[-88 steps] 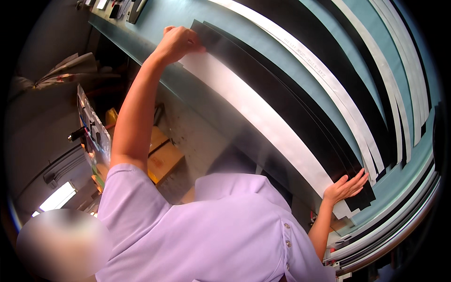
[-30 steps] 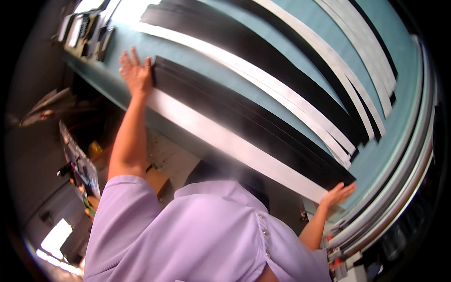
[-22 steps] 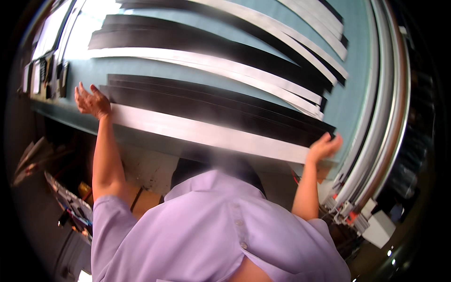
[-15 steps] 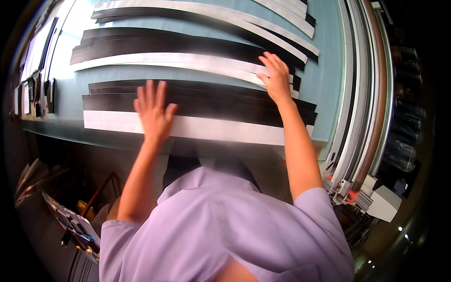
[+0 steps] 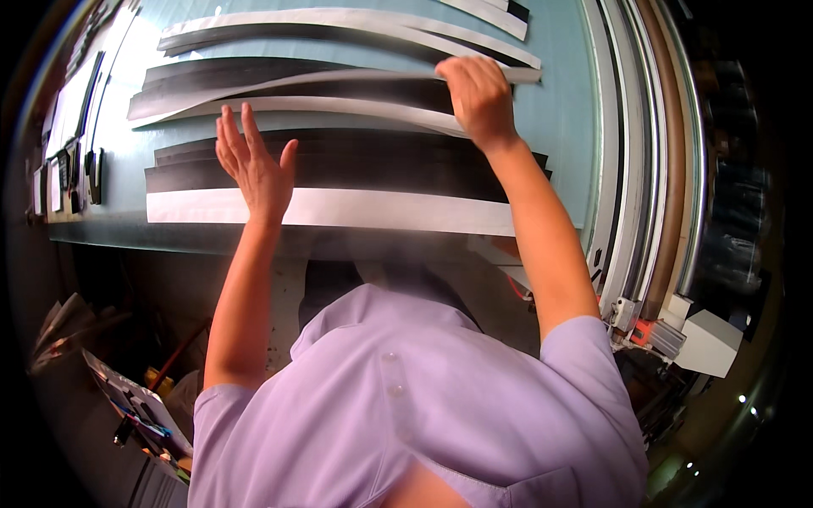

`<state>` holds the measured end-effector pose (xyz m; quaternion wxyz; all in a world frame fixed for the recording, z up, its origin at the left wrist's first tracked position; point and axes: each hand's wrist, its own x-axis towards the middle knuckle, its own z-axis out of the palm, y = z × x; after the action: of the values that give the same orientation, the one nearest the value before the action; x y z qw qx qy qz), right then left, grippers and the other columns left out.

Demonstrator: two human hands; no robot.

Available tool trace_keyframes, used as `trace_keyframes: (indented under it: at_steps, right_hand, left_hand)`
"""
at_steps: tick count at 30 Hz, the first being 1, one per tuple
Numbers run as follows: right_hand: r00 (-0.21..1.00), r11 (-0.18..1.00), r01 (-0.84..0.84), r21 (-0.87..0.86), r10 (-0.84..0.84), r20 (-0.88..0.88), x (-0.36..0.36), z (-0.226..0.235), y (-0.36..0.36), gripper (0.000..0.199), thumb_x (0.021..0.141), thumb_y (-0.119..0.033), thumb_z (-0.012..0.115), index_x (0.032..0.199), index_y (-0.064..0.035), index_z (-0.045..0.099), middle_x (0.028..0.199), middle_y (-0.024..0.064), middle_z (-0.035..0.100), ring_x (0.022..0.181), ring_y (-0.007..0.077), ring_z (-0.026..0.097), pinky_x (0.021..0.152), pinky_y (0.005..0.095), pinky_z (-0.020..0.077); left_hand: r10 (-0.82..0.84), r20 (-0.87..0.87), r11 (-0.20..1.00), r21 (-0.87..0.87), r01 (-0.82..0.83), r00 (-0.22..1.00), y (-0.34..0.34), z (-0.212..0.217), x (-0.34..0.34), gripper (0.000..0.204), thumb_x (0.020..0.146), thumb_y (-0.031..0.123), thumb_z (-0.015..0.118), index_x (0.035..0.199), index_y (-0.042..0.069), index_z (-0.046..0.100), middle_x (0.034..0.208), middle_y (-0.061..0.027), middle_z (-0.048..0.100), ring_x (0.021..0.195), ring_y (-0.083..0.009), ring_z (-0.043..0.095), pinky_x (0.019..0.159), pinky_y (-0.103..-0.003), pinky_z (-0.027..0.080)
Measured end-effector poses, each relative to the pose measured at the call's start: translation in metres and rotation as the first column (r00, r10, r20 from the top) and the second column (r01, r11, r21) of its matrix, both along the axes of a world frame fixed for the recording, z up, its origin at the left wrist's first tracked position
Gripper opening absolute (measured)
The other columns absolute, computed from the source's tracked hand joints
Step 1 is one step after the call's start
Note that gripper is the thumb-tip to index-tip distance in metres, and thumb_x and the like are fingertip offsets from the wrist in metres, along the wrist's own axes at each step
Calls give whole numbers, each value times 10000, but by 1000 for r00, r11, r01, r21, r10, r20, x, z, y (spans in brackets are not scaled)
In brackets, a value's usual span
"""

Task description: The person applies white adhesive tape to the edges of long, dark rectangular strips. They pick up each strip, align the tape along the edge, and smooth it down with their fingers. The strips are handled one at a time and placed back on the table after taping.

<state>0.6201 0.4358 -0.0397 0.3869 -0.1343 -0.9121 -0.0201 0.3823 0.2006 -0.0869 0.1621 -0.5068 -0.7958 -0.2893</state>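
Note:
Long flat strips, black on one face and white on the other, lie in overlapping groups across a pale blue-green table (image 5: pixel 555 118). My right hand (image 5: pixel 480 100) is closed on the right end of a strip (image 5: pixel 288 84) from the middle group. That strip is raised and twisted along its length, its left end still low among the others. Fingers spread, my left hand (image 5: pixel 260 173) hovers open over the left part of the nearest group, where black strips (image 5: pixel 381 165) overlap a white strip (image 5: pixel 381 207). No strip is in its grasp.
Another strip group (image 5: pixel 296 19) lies farther back, with short strip ends (image 5: pixel 491 15) at the far right. Metal rails (image 5: pixel 631 152) run along the table's right side, ending near a white box (image 5: pixel 710 343). Small dark tools (image 5: pixel 96 173) sit at the left edge.
My right hand has closed on a strip of the middle group and lifted its right end, so it now twists. My left hand has moved slightly left and farther from me, staying open.

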Motion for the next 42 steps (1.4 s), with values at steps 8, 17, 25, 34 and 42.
trace_keyframes:
  at_steps: [8, 17, 25, 34, 42]
  right_hand:
    - [984, 935, -11, -354, 74, 164, 150, -43, -146, 144, 809, -13, 701, 948, -8, 666, 889, 113, 656, 839, 288, 657, 767, 374, 540]
    - [910, 752, 411, -516, -373, 181, 152, -62, 11, 24, 873, -51, 662, 884, -32, 651, 892, 132, 687, 810, 351, 664, 695, 418, 529]
    - [902, 842, 373, -391, -229, 367, 117, -115, 120, 156, 832, -102, 729, 979, -51, 717, 997, 122, 704, 943, 341, 667, 821, 420, 543]
    - [810, 807, 484, -339, -266, 523, 106, -84, 130, 173, 820, -150, 737, 761, -23, 636, 911, 111, 710, 829, 323, 670, 739, 432, 534]
    - [897, 827, 428, -363, -342, 280, 90, -40, 151, 150, 854, -144, 726, 805, -42, 627, 754, 115, 675, 711, 312, 652, 663, 378, 515]
  left_hand:
    - [-522, -51, 819, -308, 483, 852, -39, -8, 34, 139, 805, 62, 677, 929, 86, 736, 1131, -44, 697, 1207, -261, 589, 1050, -472, 441]
    - [-548, 65, 809, -213, 548, 834, -54, -44, 96, 364, 759, 51, 671, 1119, 82, 711, 1324, -57, 634, 1053, -259, 625, 875, -367, 511]
    - [-486, 93, 850, -180, 494, 869, -51, -50, 95, 404, 725, 21, 663, 1119, 94, 717, 1323, -72, 622, 1061, -263, 619, 888, -391, 509]
    - [-477, 198, 843, -170, 510, 856, -56, -53, 95, 428, 758, 110, 729, 1183, 87, 681, 1200, -124, 604, 1103, -322, 595, 919, -444, 494]
    - [-481, 187, 828, -225, 514, 856, -54, -53, 95, 417, 784, 143, 741, 1187, 73, 659, 1193, -132, 596, 1117, -336, 581, 946, -465, 471]
